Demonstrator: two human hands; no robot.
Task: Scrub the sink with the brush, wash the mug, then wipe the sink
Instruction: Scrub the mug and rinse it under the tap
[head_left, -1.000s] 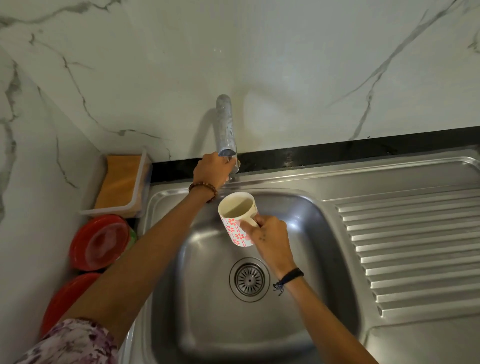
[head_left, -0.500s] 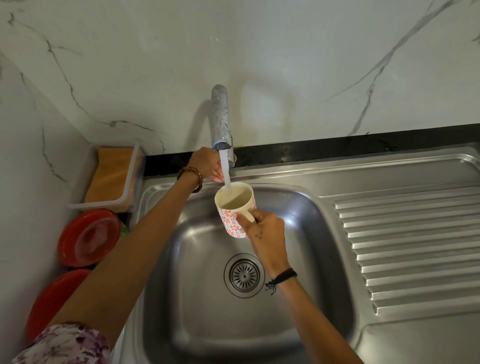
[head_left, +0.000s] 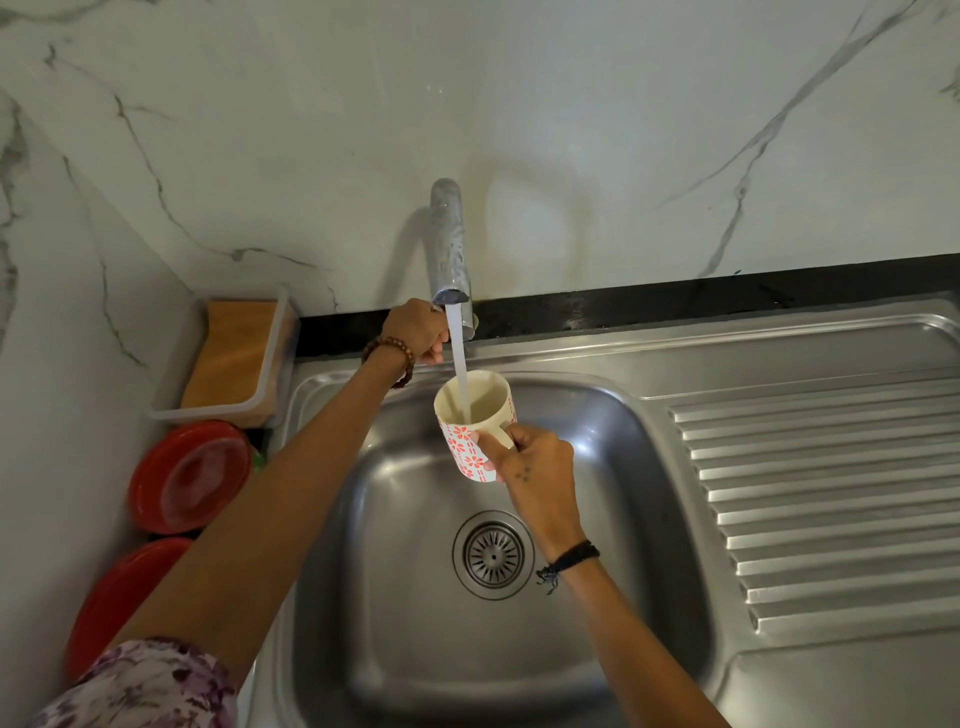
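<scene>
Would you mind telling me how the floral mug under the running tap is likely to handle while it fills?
The mug looks glazed and rigid, so probably breakable against the steel sink. Water from the tap streams into it, so it is likely growing heavier and slippery. The right hand has its grip at the handle, which may let it tilt.

White red-flowered mug (head_left: 470, 415) upright under running water, above steel sink (head_left: 395, 597).

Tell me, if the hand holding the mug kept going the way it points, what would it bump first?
The right hand points toward the back wall. Beyond the white mug with red flowers it grips, it would probably meet the silver metal tap and its falling water stream first, though depth is hard to judge.
</scene>
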